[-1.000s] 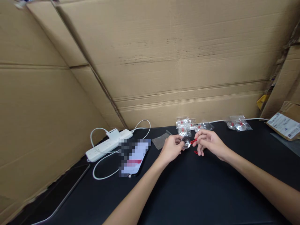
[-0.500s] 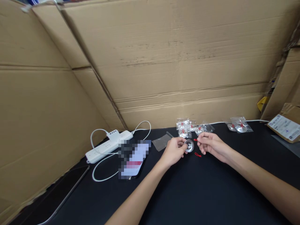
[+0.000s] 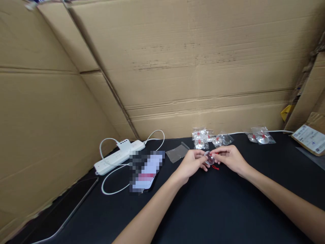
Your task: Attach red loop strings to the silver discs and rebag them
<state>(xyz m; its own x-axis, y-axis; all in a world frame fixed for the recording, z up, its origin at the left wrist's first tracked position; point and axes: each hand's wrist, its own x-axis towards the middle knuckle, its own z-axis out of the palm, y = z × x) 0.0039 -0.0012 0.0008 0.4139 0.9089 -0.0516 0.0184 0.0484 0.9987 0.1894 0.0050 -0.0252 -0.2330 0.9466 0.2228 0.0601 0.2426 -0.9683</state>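
Note:
Thumb and fingers of my left hand (image 3: pixel 191 163) are closed on a small round silver metal disc (image 3: pixel 210 161), gripping its left side. My right hand (image 3: pixel 230 159) is at the disc's right edge, its fingertips pinching a red cord (image 3: pixel 214 154) against the disc. The fingers partly cover the disc's centre, so I cannot tell whether the cord passes through it. Just below the disc, a second red cord loop (image 3: pixel 215 167) lies on the black table. Beyond my hands are several clear bags (image 3: pixel 199 143) holding similar silver discs with red cords.
A flat clear bag (image 3: pixel 177 153) lies left of my hands. Further left are a phone (image 3: pixel 147 173), a white power strip (image 3: pixel 119 156) with cables and a dark tablet-like device (image 3: pixel 66 210). More bagged discs (image 3: pixel 263 138) and a labelled package (image 3: pixel 310 138) lie right. Cardboard walls (image 3: pixel 203 67) surround the table.
My right hand has moved left with the red cord, up to the disc. The disc in my left hand has shifted slightly right, and the hands are now close together.

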